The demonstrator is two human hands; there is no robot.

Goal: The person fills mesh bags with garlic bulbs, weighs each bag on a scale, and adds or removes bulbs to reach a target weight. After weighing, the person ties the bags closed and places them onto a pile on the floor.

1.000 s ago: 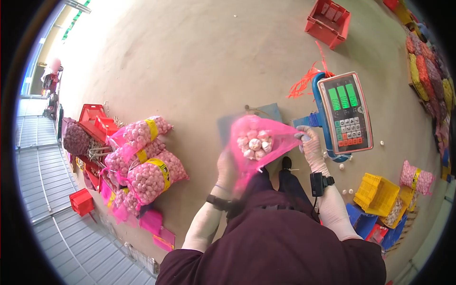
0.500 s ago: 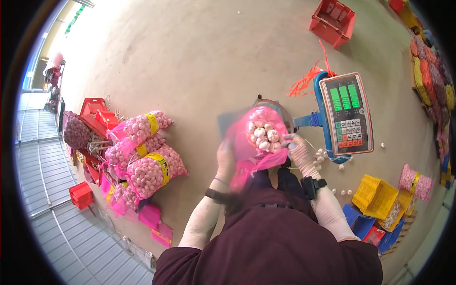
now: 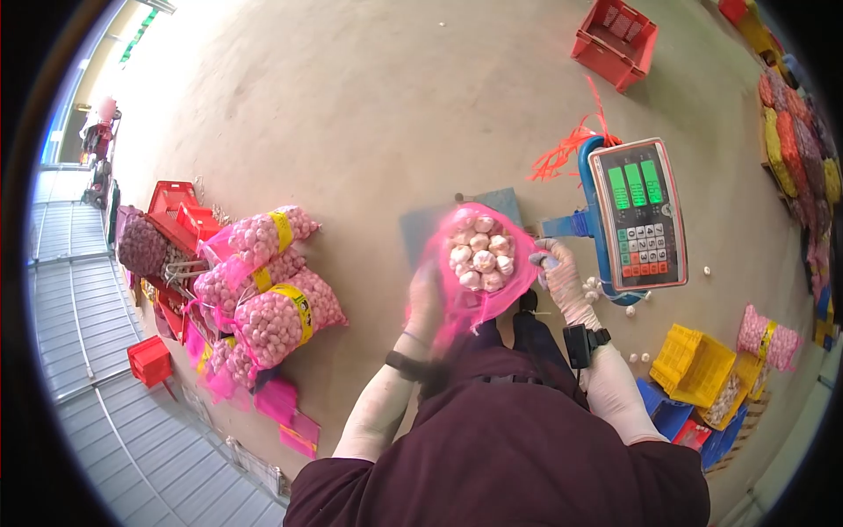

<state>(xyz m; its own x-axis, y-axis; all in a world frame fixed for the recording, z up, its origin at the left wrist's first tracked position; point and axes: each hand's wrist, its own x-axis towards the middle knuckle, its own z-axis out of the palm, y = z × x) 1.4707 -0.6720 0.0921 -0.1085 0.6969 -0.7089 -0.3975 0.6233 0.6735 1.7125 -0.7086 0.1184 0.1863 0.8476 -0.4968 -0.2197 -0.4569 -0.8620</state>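
A pink mesh bag (image 3: 446, 307) with its mouth spread wide shows white garlic bulbs (image 3: 483, 260) inside, in front of my body. My left hand (image 3: 425, 303), blurred, is at the bag's left side; its fingers are too smeared to read. My right hand (image 3: 555, 263), gloved, pinches the right rim of the bag. Beyond the bag lies the blue-grey scale platform (image 3: 421, 220), partly hidden by it. To the right stands the scale's display (image 3: 639, 213) with lit green digits.
Filled pink garlic bags (image 3: 277, 321) and red crates (image 3: 176, 206) are piled at the left. A red crate (image 3: 615, 44) stands at the top right. Yellow crates (image 3: 694, 360) and a blue crate (image 3: 660, 408) are at the lower right. Loose bulbs lie near the scale.
The bag's mouth is wider and rounder, with more bulbs visible. My right hand has moved slightly right and up with the rim. More of the scale platform shows.
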